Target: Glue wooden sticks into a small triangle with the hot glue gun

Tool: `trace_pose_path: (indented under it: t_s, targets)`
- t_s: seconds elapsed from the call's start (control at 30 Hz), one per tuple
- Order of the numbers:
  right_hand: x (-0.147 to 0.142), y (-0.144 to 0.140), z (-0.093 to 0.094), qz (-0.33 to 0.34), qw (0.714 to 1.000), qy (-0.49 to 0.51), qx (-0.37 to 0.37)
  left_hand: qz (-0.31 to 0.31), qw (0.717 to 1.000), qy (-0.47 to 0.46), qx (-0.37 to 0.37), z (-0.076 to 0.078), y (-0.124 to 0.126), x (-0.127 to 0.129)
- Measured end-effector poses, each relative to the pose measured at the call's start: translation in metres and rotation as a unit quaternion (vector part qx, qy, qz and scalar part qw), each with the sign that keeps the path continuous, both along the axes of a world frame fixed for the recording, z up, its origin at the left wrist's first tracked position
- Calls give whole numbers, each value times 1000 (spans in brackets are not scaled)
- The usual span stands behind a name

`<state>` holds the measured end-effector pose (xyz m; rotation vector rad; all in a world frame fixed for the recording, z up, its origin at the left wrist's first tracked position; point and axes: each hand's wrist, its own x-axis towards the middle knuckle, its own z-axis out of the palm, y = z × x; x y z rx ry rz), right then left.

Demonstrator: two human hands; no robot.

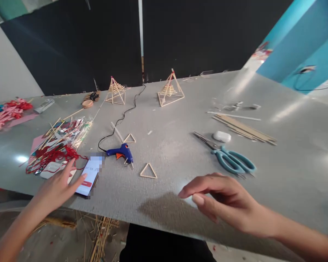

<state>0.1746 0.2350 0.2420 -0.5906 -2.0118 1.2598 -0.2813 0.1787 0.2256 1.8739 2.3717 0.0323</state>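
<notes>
Fingers of my left hand (57,187) spread w/ thumb on phone (89,175) screen, right hand (221,200) loose-open over table (289,174), holding nothing, scissors (229,156) nearby.

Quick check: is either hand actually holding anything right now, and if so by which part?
Nothing is held. The left hand lies flat with its fingertips on the phone near the table edge. The right hand hovers open over the table, empty.

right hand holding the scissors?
No. The right hand hovers empty over the table, fingers spread, while the teal scissors lie untouched beyond it.
</notes>
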Motion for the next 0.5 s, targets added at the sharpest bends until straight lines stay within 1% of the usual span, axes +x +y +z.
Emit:
trace_pose_path:
  t_s: [0.07, 0.1, 0.17, 0.23, 0.3, 0.4, 0.47, 0.5]
  targets:
    - [13, 9, -25, -28, 995, -36, -86, 2, 992, 123, 12, -2, -4, 21]
    - [20, 12, -36, -44, 991, -56, -111, 2, 987, 160, 4, -5, -4, 30]
    - [31, 16, -51, -69, 986, -88, -126, 3, 980, 197, -18, -13, -2, 43]
    - [40, 19, -60, -83, 981, -116, -131, 3, 978, 205, -37, -20, 5, 48]
    - [47, 22, -66, -88, 976, -138, -144, 8, 978, 202, -44, -26, 15, 48]
    - [53, 24, -76, -92, 970, -145, -169, 31, 978, 206, -34, -28, 34, 45]
    - [53, 23, -80, -127, 965, -137, -185, 47, 976, 210, -28, -28, 46, 44]
    - [52, 21, -82, -159, 960, -132, -190, 51, 976, 210, -26, -27, 52, 44]
